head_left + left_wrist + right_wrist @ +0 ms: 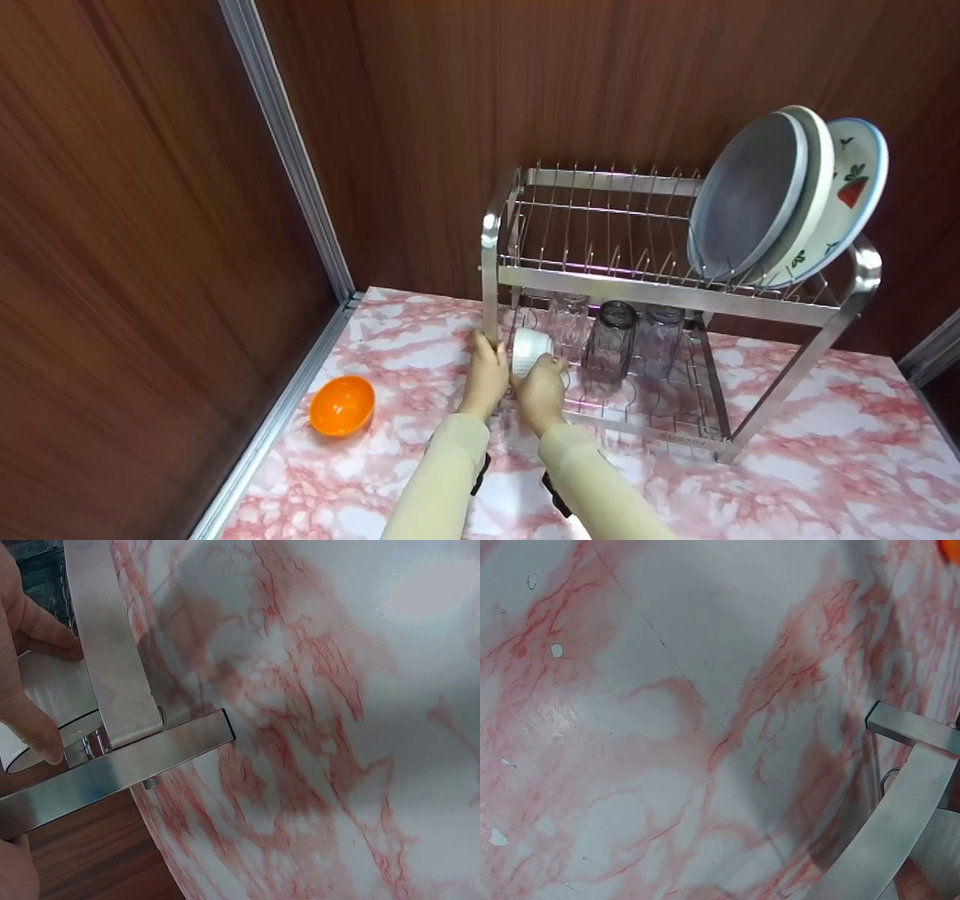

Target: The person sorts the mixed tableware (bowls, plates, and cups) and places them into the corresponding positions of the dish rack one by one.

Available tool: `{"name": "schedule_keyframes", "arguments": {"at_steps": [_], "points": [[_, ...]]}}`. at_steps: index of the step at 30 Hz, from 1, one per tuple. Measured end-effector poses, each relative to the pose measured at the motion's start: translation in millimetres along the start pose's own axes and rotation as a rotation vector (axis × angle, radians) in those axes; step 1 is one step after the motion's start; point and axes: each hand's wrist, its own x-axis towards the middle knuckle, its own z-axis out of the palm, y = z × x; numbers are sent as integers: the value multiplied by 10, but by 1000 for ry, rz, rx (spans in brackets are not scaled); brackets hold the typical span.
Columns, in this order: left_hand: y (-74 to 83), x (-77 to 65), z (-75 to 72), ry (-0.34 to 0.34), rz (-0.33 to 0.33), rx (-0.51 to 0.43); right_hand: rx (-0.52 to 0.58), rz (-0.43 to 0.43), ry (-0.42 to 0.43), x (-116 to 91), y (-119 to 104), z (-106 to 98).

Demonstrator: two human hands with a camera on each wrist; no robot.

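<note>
My right hand [541,390] holds a small white ribbed bowl [531,346], tilted on the lower tier of a metal dish rack [611,283]. My left hand [486,379] is at the rack's front left leg, its fingers on one side and its thumb on the other. In the left wrist view, fingers [46,746] lie against the white bowl [64,686], behind the flat metal leg [116,652]. Only a sliver of the bowl [939,844] shows beside the leg in the right wrist view.
Several upturned glasses [616,337] stand on the lower tier, right of the bowl. Plates [750,195] lean at the right of the upper tier. An orange bowl [342,406] sits left on the marbled tabletop [405,480]. Wooden panels [420,150] rise behind and left.
</note>
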Motion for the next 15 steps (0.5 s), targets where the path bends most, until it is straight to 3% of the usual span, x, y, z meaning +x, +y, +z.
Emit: {"name": "schedule_keyframes", "arguments": {"at_steps": [7, 15], "points": [[-8, 1, 17, 44, 23, 39, -16, -23, 17, -6, 19, 2], [-7, -2, 20, 38, 22, 39, 28, -25, 15, -49, 36, -25]]}}
